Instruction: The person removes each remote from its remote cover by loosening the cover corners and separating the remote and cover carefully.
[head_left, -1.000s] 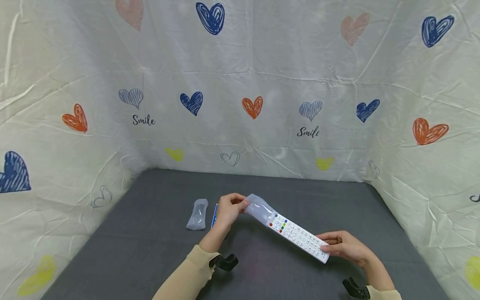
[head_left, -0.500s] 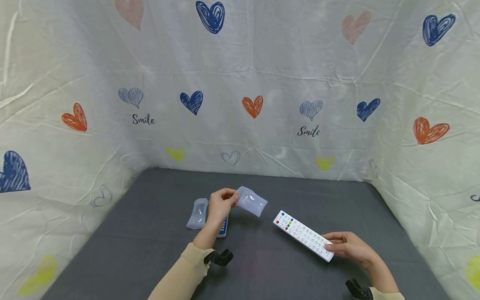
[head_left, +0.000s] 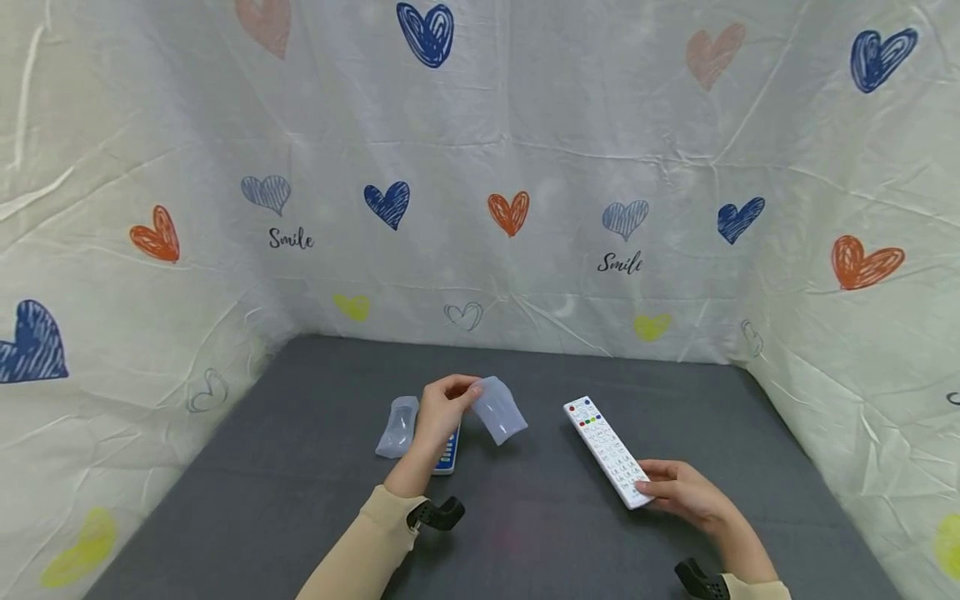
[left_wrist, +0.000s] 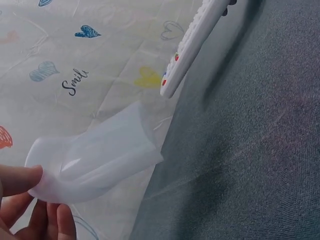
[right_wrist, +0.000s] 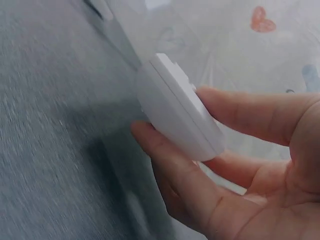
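Note:
My left hand (head_left: 442, 412) pinches one end of a translucent silicone remote cover (head_left: 498, 410) between thumb and fingers, above the table. In the left wrist view the wide end of this cover (left_wrist: 110, 155) points away from the fingers. My right hand (head_left: 682, 492) grips the lower end of a white remote control (head_left: 609, 450), its buttons facing up and its far end tilted away to the left. The right wrist view has the remote's end (right_wrist: 175, 110) between thumb and fingers. Cover and remote are apart.
On the grey table (head_left: 315, 517) a second translucent cover (head_left: 397, 427) lies left of my left hand. Beside it a blue-faced remote (head_left: 447, 454) is partly hidden behind the left hand and wrist. A white heart-printed cloth (head_left: 555, 275) hangs at the back and sides.
The left hand has drawn the cover off the white remote, moving left and away from it. The cover then tipped downward, and the right hand turned the remote steeper.

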